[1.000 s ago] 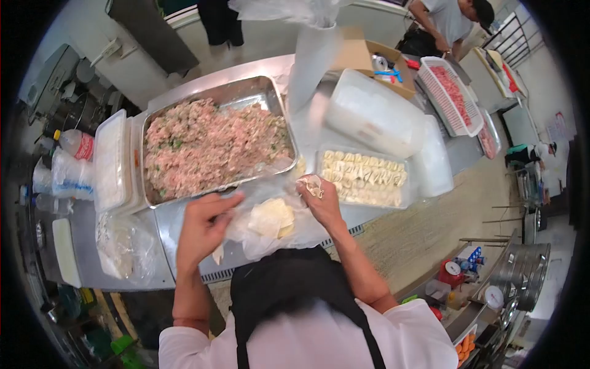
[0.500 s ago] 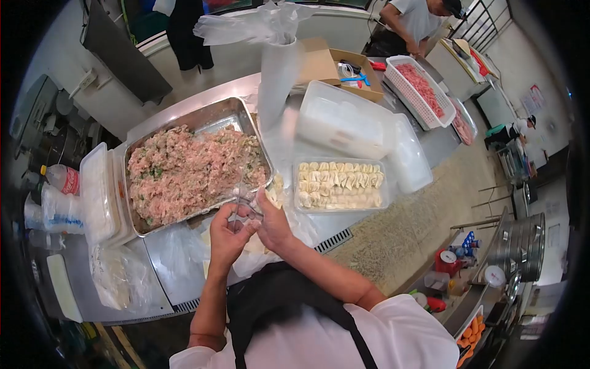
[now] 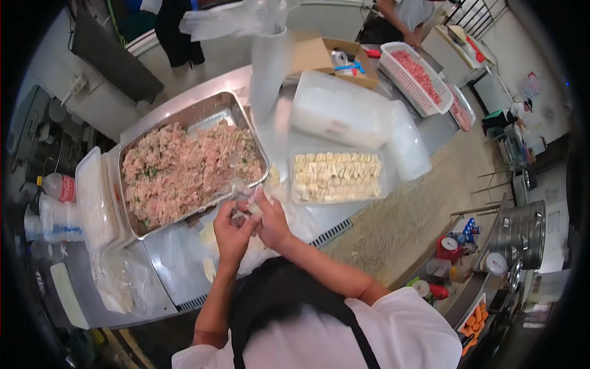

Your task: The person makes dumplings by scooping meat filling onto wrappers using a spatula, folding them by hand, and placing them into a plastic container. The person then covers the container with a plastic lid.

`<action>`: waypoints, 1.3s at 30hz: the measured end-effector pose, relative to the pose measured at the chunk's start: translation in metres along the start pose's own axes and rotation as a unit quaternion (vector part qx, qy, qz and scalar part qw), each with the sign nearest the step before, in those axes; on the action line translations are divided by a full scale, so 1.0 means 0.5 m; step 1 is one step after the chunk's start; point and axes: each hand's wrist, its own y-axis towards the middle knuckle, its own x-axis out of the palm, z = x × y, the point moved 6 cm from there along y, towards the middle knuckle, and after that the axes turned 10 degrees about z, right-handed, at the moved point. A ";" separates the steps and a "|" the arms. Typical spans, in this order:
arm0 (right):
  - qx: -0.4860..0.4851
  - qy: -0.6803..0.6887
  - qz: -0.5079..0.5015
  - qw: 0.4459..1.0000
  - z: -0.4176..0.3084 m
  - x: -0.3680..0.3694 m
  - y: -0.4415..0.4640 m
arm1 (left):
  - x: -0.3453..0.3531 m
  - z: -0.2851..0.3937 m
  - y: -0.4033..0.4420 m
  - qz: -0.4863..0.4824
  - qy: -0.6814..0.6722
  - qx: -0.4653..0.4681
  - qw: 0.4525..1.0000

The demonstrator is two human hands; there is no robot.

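Note:
My left hand (image 3: 233, 232) and my right hand (image 3: 270, 220) meet at the near edge of the metal tray (image 3: 263, 147) of minced meat (image 3: 184, 166). Both have their fingers closed around something small and pale, mostly hidden by the fingers; I cannot make out what it is. Pale flat wrappers (image 3: 209, 236) lie partly covered under my hands, beside clear plastic film (image 3: 301, 222). Right of my hands, a clear container holds rows of folded dumplings (image 3: 337, 175).
Translucent containers (image 3: 341, 111) lie behind the dumplings, near a cardboard box (image 3: 310, 56). A white basket (image 3: 418, 80) of meat stands at the back right, with a person's arms (image 3: 399, 23) behind it. Lidded containers (image 3: 98, 197) and bottles (image 3: 60, 187) are at left.
My hands have come together from apart, the right one moving left from beside the dumplings. Its earlier folded wrapper is no longer distinct. The camera view has shifted.

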 end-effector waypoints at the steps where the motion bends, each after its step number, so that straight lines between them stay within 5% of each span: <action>1: -0.037 -0.042 -0.016 0.998 -0.012 0.017 -0.008 | -0.007 -0.001 0.001 0.011 0.021 0.014 1.000; 6: -0.069 -0.091 -0.017 0.993 -0.012 -0.028 0.019 | -0.003 0.002 -0.007 -0.019 0.045 0.016 0.999; 9: -0.150 -0.053 0.094 0.983 -0.073 -0.092 0.025 | -0.020 0.000 -0.001 -0.003 0.045 0.003 0.999; 11: -0.285 -0.171 0.131 0.934 -0.155 -0.161 0.024 | -0.033 0.001 0.001 0.005 0.048 0.004 0.999; 12: -0.298 -0.252 0.219 0.894 -0.206 -0.177 -0.004 | -0.040 -0.004 0.001 0.005 0.057 0.000 0.998; 14: -0.348 -0.265 0.212 0.874 -0.277 -0.264 0.001 | -0.054 -0.022 -0.002 0.007 0.065 -0.008 0.998; 17: -0.332 -0.365 0.289 0.820 -0.353 -0.327 -0.007 | -0.067 -0.048 -0.008 -0.007 0.073 -0.032 0.997; 20: -0.157 -0.569 0.228 0.775 -0.368 -0.339 0.000 | -0.077 -0.059 -0.008 -0.002 0.110 -0.040 0.993; 24: -0.155 -0.540 0.204 0.801 -0.344 -0.398 0.036 | -0.076 -0.050 -0.003 0.003 0.108 -0.024 0.994; 26: -0.318 -0.699 0.141 0.624 -0.341 -0.380 0.049 | -0.075 -0.045 -0.002 0.006 0.105 -0.022 0.994; 30: -0.342 -0.708 0.142 0.601 -0.326 -0.282 0.026 | -0.075 -0.037 -0.001 0.012 0.105 -0.020 0.994; 32: -0.391 -0.717 0.179 0.549 -0.326 -0.271 0.026 | -0.079 -0.036 -0.002 0.018 0.114 -0.021 0.993; 39: -0.291 -0.683 0.225 0.632 -0.311 -0.303 0.056 | -0.094 -0.052 -0.002 0.023 0.102 -0.032 0.994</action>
